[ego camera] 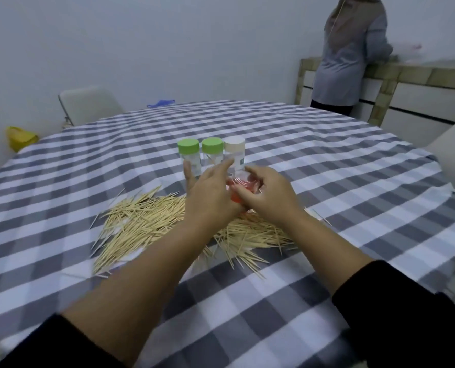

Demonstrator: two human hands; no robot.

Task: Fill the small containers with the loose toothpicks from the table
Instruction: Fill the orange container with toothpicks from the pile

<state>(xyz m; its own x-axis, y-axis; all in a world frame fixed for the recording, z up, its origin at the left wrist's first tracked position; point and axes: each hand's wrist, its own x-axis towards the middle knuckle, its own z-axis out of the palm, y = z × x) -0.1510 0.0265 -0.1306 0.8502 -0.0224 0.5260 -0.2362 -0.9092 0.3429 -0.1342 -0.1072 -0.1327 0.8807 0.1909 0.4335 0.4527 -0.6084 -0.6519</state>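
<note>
A wide heap of loose toothpicks [141, 221] lies on the checked tablecloth in front of me. Behind it stand three small clear containers in a row: two with green lids [188, 146] [212, 146] and one with a cream lid [234, 145]. Between my hands is a small clear container with a red lid [241, 185], lying tilted just above the heap. My right hand [268, 197] curls round it from the right. My left hand [207, 192] sits against its left side with fingers stretched out, index and thumb pointing toward the standing containers.
The round table [327, 181] carries a grey and white checked cloth. A white chair [88, 102] stands at the far left, another chair back [454, 144] at the right edge. A person [353, 49] stands at a counter at the back right. A yellow object [20, 138] lies on the floor at left.
</note>
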